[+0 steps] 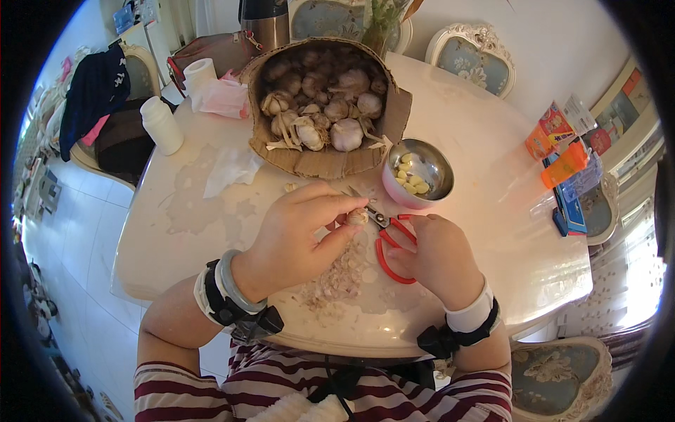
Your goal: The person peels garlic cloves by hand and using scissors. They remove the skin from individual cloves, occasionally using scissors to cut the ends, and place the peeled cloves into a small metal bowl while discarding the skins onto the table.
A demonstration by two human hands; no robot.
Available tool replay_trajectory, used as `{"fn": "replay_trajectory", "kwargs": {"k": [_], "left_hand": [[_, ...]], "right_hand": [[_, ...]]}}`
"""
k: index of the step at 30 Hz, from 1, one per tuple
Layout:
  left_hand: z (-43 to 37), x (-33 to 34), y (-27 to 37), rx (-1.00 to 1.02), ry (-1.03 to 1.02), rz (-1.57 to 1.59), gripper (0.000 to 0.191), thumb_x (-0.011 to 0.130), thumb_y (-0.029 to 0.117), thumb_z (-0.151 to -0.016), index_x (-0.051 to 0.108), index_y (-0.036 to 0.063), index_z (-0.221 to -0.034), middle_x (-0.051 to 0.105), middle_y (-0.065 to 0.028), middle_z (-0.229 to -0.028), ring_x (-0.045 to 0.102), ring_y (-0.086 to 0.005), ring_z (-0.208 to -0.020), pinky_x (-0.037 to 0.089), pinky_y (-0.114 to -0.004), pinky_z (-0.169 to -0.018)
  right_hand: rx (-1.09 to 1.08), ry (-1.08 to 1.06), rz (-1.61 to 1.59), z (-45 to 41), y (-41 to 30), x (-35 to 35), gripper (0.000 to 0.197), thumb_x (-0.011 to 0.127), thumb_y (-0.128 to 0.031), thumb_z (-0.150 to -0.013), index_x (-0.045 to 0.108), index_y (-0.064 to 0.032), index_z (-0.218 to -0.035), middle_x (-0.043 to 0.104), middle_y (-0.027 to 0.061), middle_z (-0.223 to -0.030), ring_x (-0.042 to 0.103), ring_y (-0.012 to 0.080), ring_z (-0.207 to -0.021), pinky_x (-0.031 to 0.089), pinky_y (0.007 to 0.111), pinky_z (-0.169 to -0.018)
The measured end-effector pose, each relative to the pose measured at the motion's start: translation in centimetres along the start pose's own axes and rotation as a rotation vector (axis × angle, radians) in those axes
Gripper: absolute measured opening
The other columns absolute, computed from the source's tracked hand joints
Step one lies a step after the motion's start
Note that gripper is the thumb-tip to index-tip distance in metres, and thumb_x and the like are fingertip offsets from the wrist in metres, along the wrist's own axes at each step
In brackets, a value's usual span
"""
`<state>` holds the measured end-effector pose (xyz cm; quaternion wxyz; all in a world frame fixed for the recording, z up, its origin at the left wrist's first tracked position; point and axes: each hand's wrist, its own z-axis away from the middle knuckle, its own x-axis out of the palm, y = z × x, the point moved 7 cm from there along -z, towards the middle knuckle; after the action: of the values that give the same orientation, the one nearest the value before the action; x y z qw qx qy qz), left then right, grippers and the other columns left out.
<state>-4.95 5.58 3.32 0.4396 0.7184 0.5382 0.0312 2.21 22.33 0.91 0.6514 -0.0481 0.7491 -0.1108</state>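
Between the thumb and fingers of my left hand (pixel 295 237) is a small garlic clove (pixel 358 216) with its skin on. My right hand (pixel 443 253) grips red-handled scissors (pixel 389 253), whose blades point up-left, close beside the clove. Part of the blades is hidden behind my left fingers. Beneath my hands lies a heap of garlic skins (pixel 340 274). Just beyond the scissors stands a metal bowl (pixel 440 176), pink outside, holding several peeled cloves (pixel 414 182). Whole garlic bulbs (pixel 347 134) fill a cardboard box (pixel 321 164) ahead of me.
A white plastic bottle (pixel 162 126), a paper roll (pixel 200 71) and a pink packet (pixel 224 97) stand at the table's left. A tissue (pixel 232 171) lies near wet patches. Orange packages (pixel 565 164) and a blue box (pixel 569 211) sit at the right edge. Chairs (pixel 474 58) surround the table.
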Motion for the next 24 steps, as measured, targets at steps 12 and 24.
{"fn": "replay_trajectory", "kwargs": {"k": [12,24], "left_hand": [[0.3,0.9,1.4,0.085,0.054,-0.058,0.042,0.069,-0.007,-0.070,0.064,0.0012,-0.112,0.065,-0.0107,-0.082,0.063,-0.0224,-0.070,0.051,-0.031,-0.062],[0.3,1.2,1.3,0.104,-0.008,-0.107,0.049,0.071,-0.002,-0.076,0.061,-0.0009,-0.123,0.063,-0.0139,-0.090,0.062,-0.0260,-0.078,0.052,-0.032,-0.067]], "right_hand": [[-0.053,0.033,-1.358,-0.1,-3.2,1.2,0.026,0.069,0.000,-0.087,0.061,0.0050,-0.111,0.069,0.0094,-0.101,0.066,0.0130,-0.091,0.055,0.026,-0.082],[-0.033,-0.001,-1.473,-0.6,-2.7,1.2,0.022,0.055,-0.004,-0.096,0.060,0.0054,-0.115,0.067,0.0090,-0.102,0.064,0.0132,-0.090,0.053,0.027,-0.080]]}}
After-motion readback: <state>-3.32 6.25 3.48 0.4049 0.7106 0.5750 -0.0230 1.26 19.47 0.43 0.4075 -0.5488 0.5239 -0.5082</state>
